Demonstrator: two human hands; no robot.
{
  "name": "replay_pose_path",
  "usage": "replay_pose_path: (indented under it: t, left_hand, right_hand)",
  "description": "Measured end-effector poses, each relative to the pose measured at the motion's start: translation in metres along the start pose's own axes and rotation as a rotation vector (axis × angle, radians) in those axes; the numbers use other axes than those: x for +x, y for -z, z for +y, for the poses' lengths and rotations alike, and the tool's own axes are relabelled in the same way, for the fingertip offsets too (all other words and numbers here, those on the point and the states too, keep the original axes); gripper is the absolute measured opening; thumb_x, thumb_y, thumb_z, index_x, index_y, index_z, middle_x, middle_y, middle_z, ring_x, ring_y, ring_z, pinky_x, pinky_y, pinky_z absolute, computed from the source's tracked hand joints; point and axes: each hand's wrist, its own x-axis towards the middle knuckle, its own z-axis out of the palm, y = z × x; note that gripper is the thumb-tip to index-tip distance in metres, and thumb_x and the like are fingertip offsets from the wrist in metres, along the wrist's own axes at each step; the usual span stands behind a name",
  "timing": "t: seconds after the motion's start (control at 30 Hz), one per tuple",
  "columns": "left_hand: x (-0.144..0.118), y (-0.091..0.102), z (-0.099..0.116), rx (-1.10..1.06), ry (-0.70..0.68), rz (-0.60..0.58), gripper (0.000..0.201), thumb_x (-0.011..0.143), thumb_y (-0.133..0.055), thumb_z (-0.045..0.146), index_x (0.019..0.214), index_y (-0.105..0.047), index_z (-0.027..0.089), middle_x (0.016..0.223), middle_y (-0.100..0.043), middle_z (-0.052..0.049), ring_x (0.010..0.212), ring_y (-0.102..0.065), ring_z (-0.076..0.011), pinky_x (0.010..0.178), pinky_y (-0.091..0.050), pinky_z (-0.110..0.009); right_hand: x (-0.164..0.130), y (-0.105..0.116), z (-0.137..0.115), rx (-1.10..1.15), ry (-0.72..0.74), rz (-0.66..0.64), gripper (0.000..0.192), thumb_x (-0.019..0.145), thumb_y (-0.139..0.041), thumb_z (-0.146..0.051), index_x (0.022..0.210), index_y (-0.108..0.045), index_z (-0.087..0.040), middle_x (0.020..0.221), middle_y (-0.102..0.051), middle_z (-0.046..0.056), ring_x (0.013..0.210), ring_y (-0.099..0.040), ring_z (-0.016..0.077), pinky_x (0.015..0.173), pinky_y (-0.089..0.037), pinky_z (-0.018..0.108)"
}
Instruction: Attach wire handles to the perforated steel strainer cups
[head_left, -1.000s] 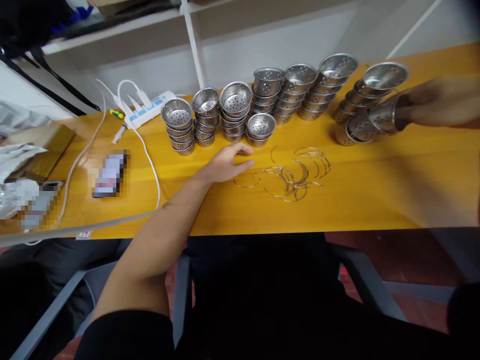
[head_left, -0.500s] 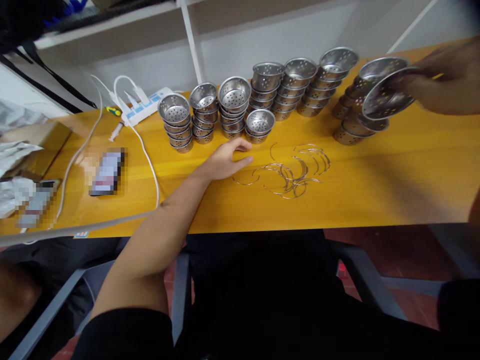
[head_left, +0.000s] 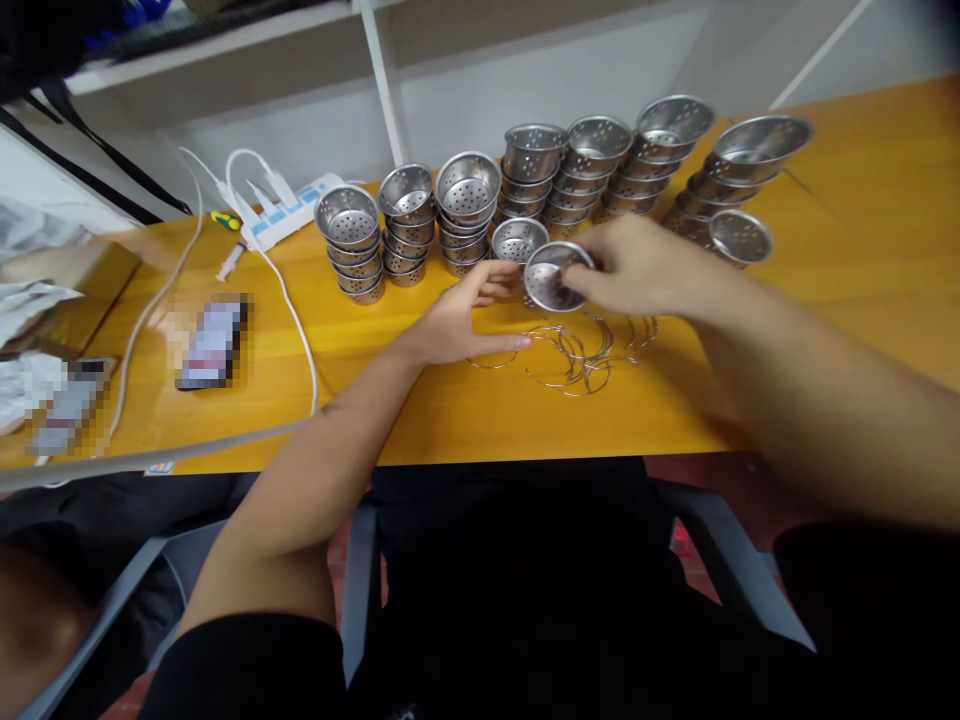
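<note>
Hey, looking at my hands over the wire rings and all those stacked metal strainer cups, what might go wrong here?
The right hand holds a perforated cup tilted, by its edge; that grip may slip. The right forearm crosses in front of the leaning stacks, so a bump might topple them. The wire rings lie tangled beside the left hand; lifting one may drag others along.

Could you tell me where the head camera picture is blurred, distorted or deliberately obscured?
In the head view, the right hand and its perforated metal cup are slightly motion-blurred; the left hand and wire rings look sharper. Two items at the left of the table are pixelated, and the wide lens bends the table's edge.
</note>
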Motion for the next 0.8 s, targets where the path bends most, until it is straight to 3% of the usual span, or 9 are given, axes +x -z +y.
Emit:
replay_pose_path:
  t: [0.07,0.17,0.3,0.37,0.5,0.6,0.67,0.8]
  left_hand:
    - [0.001,-0.002,-0.003,-0.009,-0.048,0.013,0.111,0.091,-0.114,0.076,0.177,-0.063,0.027,0.183,-0.076,-0.021,0.167,-0.081,-0.0421,0.148,-0.066,-0.062]
    - [0.003,-0.001,-0.009,-0.011,-0.089,0.049,0.106,0.094,-0.108,0.084,0.171,-0.069,0.022,0.175,-0.081,-0.021,0.165,-0.081,-0.0432,0.15,-0.064,-0.064]
    - [0.004,0.002,-0.012,-0.025,-0.035,0.039,0.099,0.094,-0.11,0.076,0.166,-0.071,0.022,0.168,-0.085,-0.02,0.155,-0.086,-0.0404,0.14,-0.071,-0.059]
    - [0.005,0.002,-0.013,-0.041,-0.01,0.038,0.096,0.092,-0.112,0.07,0.163,-0.072,0.02,0.165,-0.087,-0.021,0.151,-0.088,-0.0396,0.137,-0.072,-0.058]
    - [0.005,0.004,-0.015,-0.01,0.044,0.077,0.09,0.09,-0.112,0.059,0.16,-0.072,0.02,0.163,-0.087,-0.02,0.149,-0.089,-0.0398,0.136,-0.073,-0.058]
    - [0.005,0.01,-0.014,0.044,0.049,0.108,0.087,0.09,-0.11,0.053,0.16,-0.071,0.02,0.161,-0.088,-0.019,0.148,-0.088,-0.0388,0.135,-0.073,-0.058]
    - [0.005,0.014,-0.011,0.065,0.045,0.117,0.084,0.091,-0.108,0.052,0.159,-0.071,0.019,0.159,-0.089,-0.018,0.145,-0.089,-0.0375,0.132,-0.074,-0.055]
    - [0.004,0.018,-0.001,0.061,0.06,0.119,0.079,0.092,-0.104,0.056,0.154,-0.072,0.018,0.153,-0.09,-0.019,0.138,-0.09,-0.0361,0.125,-0.076,-0.053]
  right_hand:
    - [0.007,-0.016,-0.012,-0.007,-0.014,-0.028,0.026,0.114,-0.07,-0.028,0.089,-0.067,-0.023,0.086,-0.073,0.012,0.082,-0.067,0.03,0.083,-0.052,0.051]
    - [0.015,-0.026,-0.017,0.019,0.05,-0.06,0.028,0.117,-0.075,-0.043,0.099,-0.08,-0.023,0.095,-0.08,0.014,0.096,-0.078,0.0377,0.094,-0.061,0.054]
    - [0.021,-0.017,0.012,0.133,0.097,-0.189,0.064,0.12,-0.072,-0.087,0.108,-0.088,-0.026,0.086,-0.081,0.01,0.088,-0.079,0.0343,0.085,-0.064,0.05]
    - [0.022,-0.01,0.033,0.192,0.097,-0.247,0.072,0.119,-0.069,-0.095,0.109,-0.087,-0.026,0.087,-0.083,0.01,0.083,-0.079,0.0312,0.081,-0.065,0.048]
    - [0.022,-0.014,0.061,0.124,0.205,-0.301,0.057,0.123,-0.066,-0.078,0.112,-0.088,-0.027,0.096,-0.087,0.007,0.084,-0.078,0.0276,0.084,-0.065,0.046]
    - [0.023,-0.023,0.064,0.067,0.275,-0.263,0.039,0.12,-0.068,-0.055,0.129,-0.094,-0.027,0.124,-0.096,0.009,0.105,-0.087,0.0321,0.101,-0.069,0.051]
    - [0.024,-0.024,0.062,0.041,0.234,-0.261,0.036,0.115,-0.07,-0.039,0.135,-0.096,-0.025,0.135,-0.097,0.011,0.113,-0.09,0.0351,0.109,-0.069,0.053]
    - [0.02,-0.012,0.058,-0.007,0.091,-0.3,0.025,0.111,-0.074,-0.018,0.125,-0.094,-0.019,0.127,-0.097,0.014,0.104,-0.087,0.0322,0.105,-0.065,0.049]
